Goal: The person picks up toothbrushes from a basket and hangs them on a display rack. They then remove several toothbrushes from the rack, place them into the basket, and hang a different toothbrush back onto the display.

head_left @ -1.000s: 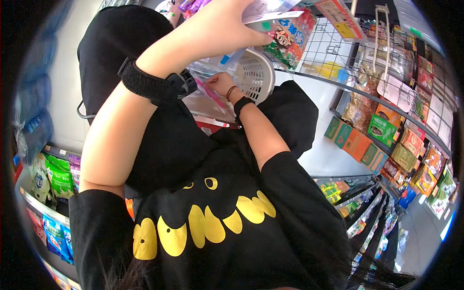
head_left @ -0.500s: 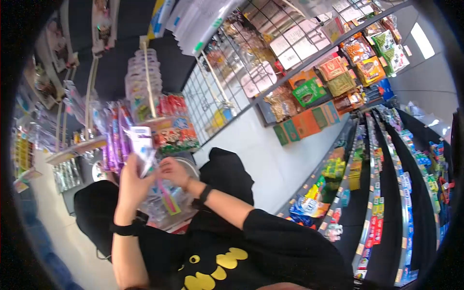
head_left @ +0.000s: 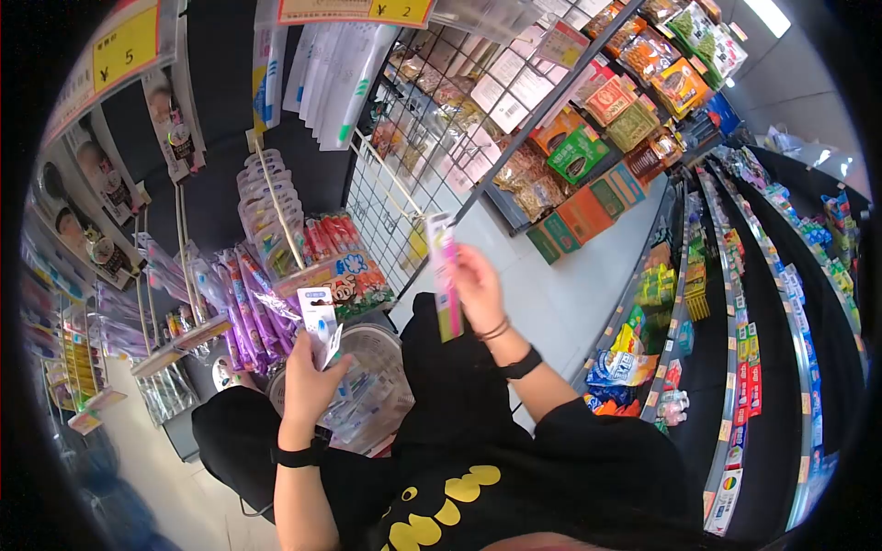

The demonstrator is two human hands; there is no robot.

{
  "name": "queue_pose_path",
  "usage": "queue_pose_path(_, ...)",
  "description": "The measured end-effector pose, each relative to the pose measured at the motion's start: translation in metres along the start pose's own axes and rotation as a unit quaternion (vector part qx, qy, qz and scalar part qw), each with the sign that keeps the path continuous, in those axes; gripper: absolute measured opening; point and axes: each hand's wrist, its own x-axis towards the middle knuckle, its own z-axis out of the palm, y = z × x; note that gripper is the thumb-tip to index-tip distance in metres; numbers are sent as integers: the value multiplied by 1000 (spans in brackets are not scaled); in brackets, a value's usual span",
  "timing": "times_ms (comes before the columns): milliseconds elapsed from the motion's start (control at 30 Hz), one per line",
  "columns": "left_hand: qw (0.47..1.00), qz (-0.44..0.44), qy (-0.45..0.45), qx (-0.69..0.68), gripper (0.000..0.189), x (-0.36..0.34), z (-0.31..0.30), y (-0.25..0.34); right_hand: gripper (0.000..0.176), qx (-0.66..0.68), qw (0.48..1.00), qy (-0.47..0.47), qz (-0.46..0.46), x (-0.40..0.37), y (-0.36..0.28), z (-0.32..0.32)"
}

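Note:
My left hand [head_left: 310,381] is closed around white-and-blue hanging packs [head_left: 318,321], held upright above a round white basket [head_left: 375,342]. Clear plastic packs [head_left: 363,404] lie in that basket, which stands between my knees. Off to the right and higher, my right hand [head_left: 480,292] pinches a long, narrow pink pack [head_left: 446,285] with a yellow-green lower end. It looks like a packaged toothbrush and hangs nearly vertical, apart from the basket.
Hooks ahead carry purple packs [head_left: 248,308] and stacked clear packs [head_left: 271,207]. White sleeves [head_left: 335,78] hang above. A wire grid [head_left: 395,197] divides this rack from snack boxes [head_left: 583,216]. Curved shelves of goods [head_left: 735,367] line the right side.
My right hand has moved up and right, away from my left hand, bringing the pink pack out from over the basket. My left hand still holds the white-and-blue packs, now lower in view.

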Motion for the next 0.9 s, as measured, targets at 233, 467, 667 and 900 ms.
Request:
queue_pose_path(233,998,13,-42,42,39,2,4,10,36,-23,984,42,-171,64,-132,-2)
queue_pose_path(467,994,31,-76,68,44,-3,1,10,35,-67,973,47,-217,126,-163,-5)
queue_pose_path(667,994,9,-80,76,46,-6,-7,10,34,-65,964,73,-246,136,-164,7)
queue_pose_path(900,994,22,-66,81,45,-9,-13,5,34,-42,981,84,-171,144,-172,11)
